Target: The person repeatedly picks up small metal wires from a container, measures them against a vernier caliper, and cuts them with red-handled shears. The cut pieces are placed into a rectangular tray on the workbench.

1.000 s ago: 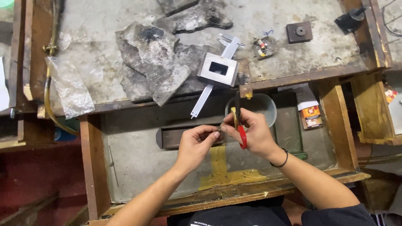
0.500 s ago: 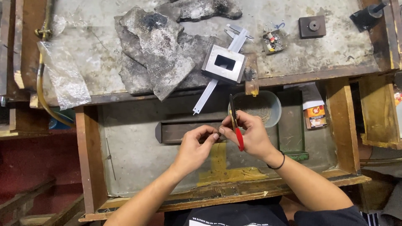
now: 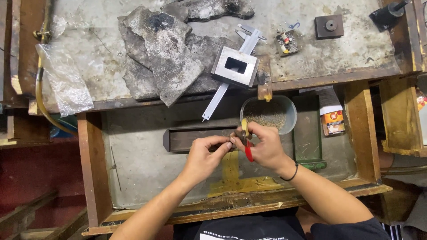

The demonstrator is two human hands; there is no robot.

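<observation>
Counter: scorched grey counter (image 3: pixel 347 49) across the far side, its wooden front edge worn; my open drawer (image 3: pixel 147 169) sits just below it, metal-lined floor, wooden rails left and right.
Room: dim red-brown floor and timber off to the left; cluttered wood compartments on the right.
On the counter: charred grey slabs (image 3: pixel 164 58) piled far left of centre, a square steel block (image 3: pixel 235 67) with a rectangular hole lying on a long steel caliper (image 3: pixel 231 75), a crumpled clear plastic bag (image 3: pixel 66 84) at the left edge.
In the drawer: a clear round bowl (image 3: pixel 268 112) of fine wire bits just beyond my hands, a dark metal trough (image 3: pixel 195 138) running left to right.
Pliers: red-handled pliers (image 3: pixel 246 138) in my right hand (image 3: pixel 267 146), over the middle of the drawer, in front of the bowl.
Axis: long axis runs near to far, nose pointing away from me toward the bowl, handles back toward my palm.
Right fingers: curled tight around the handles.
Left hand: my left hand (image 3: pixel 204 155) just beside the pliers' nose, thumb and forefinger pressed together on something too small to make out.
</observation>
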